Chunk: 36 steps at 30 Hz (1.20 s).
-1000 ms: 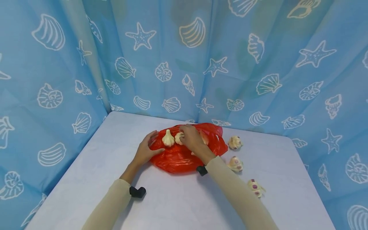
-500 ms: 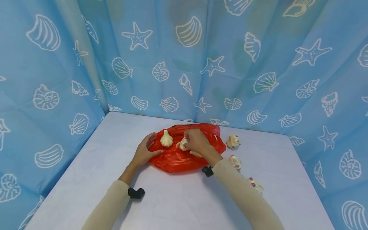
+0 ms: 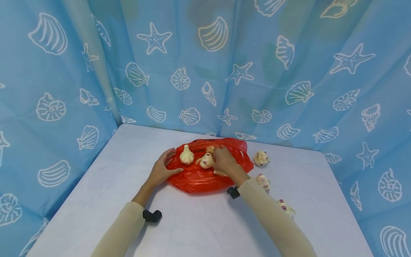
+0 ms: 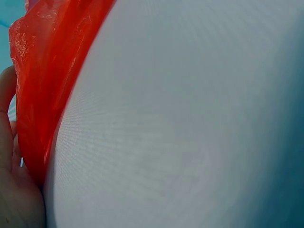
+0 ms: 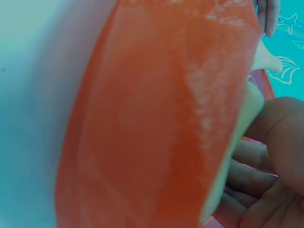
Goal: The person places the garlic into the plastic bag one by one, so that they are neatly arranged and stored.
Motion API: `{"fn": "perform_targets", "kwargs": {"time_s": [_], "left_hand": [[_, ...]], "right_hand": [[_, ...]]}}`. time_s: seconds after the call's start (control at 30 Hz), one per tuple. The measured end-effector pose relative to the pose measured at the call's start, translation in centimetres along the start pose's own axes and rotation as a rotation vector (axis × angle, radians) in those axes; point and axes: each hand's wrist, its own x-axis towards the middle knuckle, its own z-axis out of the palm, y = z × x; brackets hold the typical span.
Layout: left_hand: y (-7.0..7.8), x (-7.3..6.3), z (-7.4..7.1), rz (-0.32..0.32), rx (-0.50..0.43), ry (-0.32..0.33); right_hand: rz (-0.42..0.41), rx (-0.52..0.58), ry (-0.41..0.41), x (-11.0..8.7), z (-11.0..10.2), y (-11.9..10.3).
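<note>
A red plastic bag (image 3: 196, 184) lies on the table with several garlic bulbs on it. My left hand (image 3: 163, 169) rests at the bag's left edge, thumb and fingers spread against the plastic. Nearest to that hand is a pale garlic bulb (image 3: 187, 155), its stem pointing away. My right hand (image 3: 223, 160) reaches over the middle of the bag with curled fingers and grips at a purple-spotted garlic bulb (image 3: 206, 161); its fingertips are partly hidden. Below this hand, another pale garlic bulb (image 3: 219, 173) is partly covered. In the right wrist view, the thumb (image 5: 287, 128) is beside the bulbs.
To the right of the bag, three garlic bulbs lie in a row: a far one (image 3: 261, 158), a middle one (image 3: 263, 182) and a near one (image 3: 285, 206) partly behind the right sleeve. A blue shell-print curtain (image 3: 205, 71) surrounds the white table (image 3: 192, 228).
My right hand has shifted slightly right over the bag. The bulb at its fingers has moved right and turned, its purple spots now showing. My left hand has stayed in place.
</note>
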Motion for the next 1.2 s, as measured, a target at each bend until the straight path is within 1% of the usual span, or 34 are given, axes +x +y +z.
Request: {"fn": "perform_targets", "kwargs": {"time_s": [0.17, 0.3, 0.47, 0.63, 0.73, 0.8, 0.9, 1.0, 1.1, 1.2], "left_hand": [[-0.1, 0.0, 0.0, 0.002, -0.008, -0.008], [-0.2, 0.1, -0.1, 0.010, -0.008, -0.007], [-0.4, 0.2, -0.1, 0.018, -0.006, -0.009], [-0.5, 0.3, 0.0, 0.015, 0.005, -0.011], [-0.6, 0.2, -0.1, 0.007, 0.008, -0.002], [-0.7, 0.3, -0.2, 0.009, 0.006, 0.002], [-0.9, 0.2, -0.3, 0.012, 0.001, 0.004], [-0.9, 0.2, -0.3, 0.021, -0.001, 0.004], [-0.9, 0.1, -0.2, 0.025, -0.007, 0.010], [-0.9, 0.2, -0.1, 0.022, 0.002, 0.013]], "right_hand": [[0.035, 0.031, -0.012, 0.2, 0.4, 0.3], [0.026, 0.045, -0.010, 0.3, 0.6, 0.4], [0.006, 0.036, 0.004, 0.6, 0.8, 0.3], [-0.045, 0.036, 0.047, 0.6, 0.6, 0.3], [-0.095, 0.053, 0.088, 0.6, 0.4, -0.1], [-0.145, 0.055, 0.131, 0.7, 0.3, -0.5], [-0.228, 0.020, 0.203, 0.7, 0.1, -1.2], [-0.289, -0.060, 0.264, 0.8, 0.1, -1.9], [-0.302, -0.119, 0.287, 1.2, 0.2, -2.5], [-0.299, -0.147, 0.285, 1.7, 0.3, -3.0]]}}
